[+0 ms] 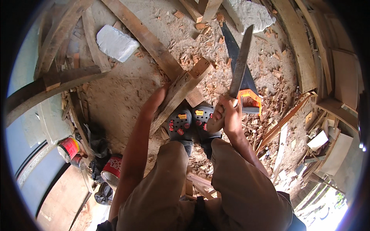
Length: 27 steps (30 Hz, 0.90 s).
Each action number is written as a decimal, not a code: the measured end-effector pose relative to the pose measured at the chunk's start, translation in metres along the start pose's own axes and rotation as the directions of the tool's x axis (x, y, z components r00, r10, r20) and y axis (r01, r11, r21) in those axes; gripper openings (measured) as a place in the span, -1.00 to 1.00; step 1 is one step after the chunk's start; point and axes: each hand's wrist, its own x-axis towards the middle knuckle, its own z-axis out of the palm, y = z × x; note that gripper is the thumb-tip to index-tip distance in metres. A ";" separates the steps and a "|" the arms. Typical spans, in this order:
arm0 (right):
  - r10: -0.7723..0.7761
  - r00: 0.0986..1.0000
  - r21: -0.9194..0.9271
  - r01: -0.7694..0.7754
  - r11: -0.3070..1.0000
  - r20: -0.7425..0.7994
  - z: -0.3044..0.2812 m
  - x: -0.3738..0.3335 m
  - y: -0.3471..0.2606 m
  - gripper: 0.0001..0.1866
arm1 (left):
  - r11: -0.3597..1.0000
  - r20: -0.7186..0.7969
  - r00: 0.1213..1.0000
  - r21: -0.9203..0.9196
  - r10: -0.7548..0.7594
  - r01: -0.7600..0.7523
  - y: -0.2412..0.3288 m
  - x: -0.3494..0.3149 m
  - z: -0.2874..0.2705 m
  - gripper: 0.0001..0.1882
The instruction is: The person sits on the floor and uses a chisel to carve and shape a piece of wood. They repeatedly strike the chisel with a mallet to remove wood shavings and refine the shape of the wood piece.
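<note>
In my right hand (230, 115) is a machete (242, 61), its fingers closed round the wooden handle and its long dark blade pointing up and away. My left hand (158, 98) grips the left side of a short squared wooden block (179, 97); most of its fingers are hidden. The block stands tilted, crossing a long plank (154, 48) on the ground. Beyond my right hand lies a handsaw (250, 98) with an orange and black handle, its dark blade partly behind the machete.
Wood chips (266, 127) litter the dirt around my dark clogs (180, 122). A pale stone slab (116, 43) lies at the far left, a larger grey rock (252, 15) at the far right. Red cans (111, 169) stand at left; timber boards (298, 50) line the right.
</note>
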 end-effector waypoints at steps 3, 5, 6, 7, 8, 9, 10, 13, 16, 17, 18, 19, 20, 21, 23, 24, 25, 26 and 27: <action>0.088 0.996 -0.024 -0.088 0.996 -0.002 0.004 -0.005 0.008 -0.79 | 0.990 0.015 0.991 -0.053 0.131 -0.130 -0.001 -0.002 -0.001 -0.31; 0.100 0.995 -0.073 -0.098 0.993 0.017 0.002 -0.006 0.013 -0.79 | 0.988 0.040 0.992 -0.111 0.116 -0.111 -0.004 0.000 0.000 -0.29; 0.126 0.992 -0.091 -0.126 0.988 -0.007 0.000 -0.006 0.015 -0.79 | 0.985 0.047 0.993 -0.139 0.106 -0.099 -0.005 0.002 0.000 -0.28; 0.115 0.993 -0.076 -0.116 0.990 -0.006 -0.002 -0.005 0.016 -0.79 | 0.988 0.043 0.996 -0.139 0.079 -0.073 -0.006 0.004 0.000 -0.28; 0.122 0.992 -0.059 -0.125 0.990 -0.041 -0.004 -0.004 0.016 -0.79 | 0.988 0.029 0.997 -0.137 0.075 -0.070 -0.005 0.004 0.000 -0.27; 0.126 0.991 -0.033 -0.128 0.991 -0.041 -0.006 -0.002 0.016 -0.78 | 0.987 0.023 0.997 -0.142 0.079 -0.075 -0.004 0.004 -0.001 -0.26; 0.121 0.991 -0.039 -0.123 0.992 -0.062 -0.007 -0.001 0.015 -0.79 | 0.996 -0.052 0.996 -0.045 0.074 -0.077 -0.003 0.002 -0.003 -0.27; 0.105 0.994 -0.032 -0.106 0.994 -0.031 -0.007 -0.001 0.010 -0.79 | 0.975 -0.174 0.971 0.178 0.167 -0.136 0.004 -0.013 -0.006 -0.30; 0.107 0.994 -0.047 -0.108 0.993 -0.034 -0.006 -0.005 0.006 -0.79 | 0.891 -0.156 0.908 0.315 0.389 -0.327 0.003 -0.040 0.003 -0.32; 0.104 0.994 -0.066 -0.107 0.992 -0.041 -0.006 -0.007 0.005 -0.79 | 0.848 -0.169 0.877 0.389 0.449 -0.360 -0.002 -0.051 0.013 -0.28; 0.107 0.993 -0.072 -0.110 0.991 -0.043 -0.005 -0.009 0.004 -0.80 | 0.809 -0.212 0.843 0.467 0.494 -0.356 -0.006 -0.057 0.022 -0.27; 0.100 0.994 -0.089 -0.103 0.991 -0.036 -0.006 -0.010 0.003 -0.80 | 0.776 -0.263 0.818 0.550 0.512 -0.309 -0.010 -0.060 0.031 -0.24; 0.099 0.995 -0.092 -0.101 0.991 -0.026 -0.006 -0.012 0.003 -0.80 | 0.733 -0.290 0.797 0.629 0.529 -0.258 -0.013 -0.061 0.038 -0.20; 0.096 0.995 -0.083 -0.094 0.992 0.020 -0.006 -0.013 0.004 -0.80 | 0.719 -0.318 0.772 0.650 0.550 -0.245 -0.016 -0.061 0.044 -0.20; 0.084 0.995 -0.085 -0.080 0.993 0.045 -0.004 -0.013 0.005 -0.80 | 0.682 -0.352 0.719 0.695 0.600 -0.229 -0.020 -0.060 0.053 -0.19; 0.059 0.994 -0.062 -0.054 0.997 0.090 -0.003 -0.013 0.005 -0.81 | 0.681 -0.357 0.735 0.706 0.576 -0.191 -0.021 -0.058 0.055 -0.19; 0.121 0.988 -0.108 -0.110 0.988 0.099 0.000 -0.012 0.004 -0.80 | 0.675 -0.372 0.733 0.720 0.570 -0.160 -0.022 -0.058 0.058 -0.20; 0.168 0.978 -0.138 -0.151 0.979 0.121 0.002 -0.011 0.001 -0.80 | 0.673 -0.386 0.746 0.731 0.543 -0.111 -0.023 -0.058 0.059 -0.20; 0.215 0.969 -0.162 -0.194 0.967 0.121 0.004 -0.010 -0.002 -0.80 | 0.670 -0.386 0.736 0.732 0.557 -0.123 -0.023 -0.058 0.060 -0.20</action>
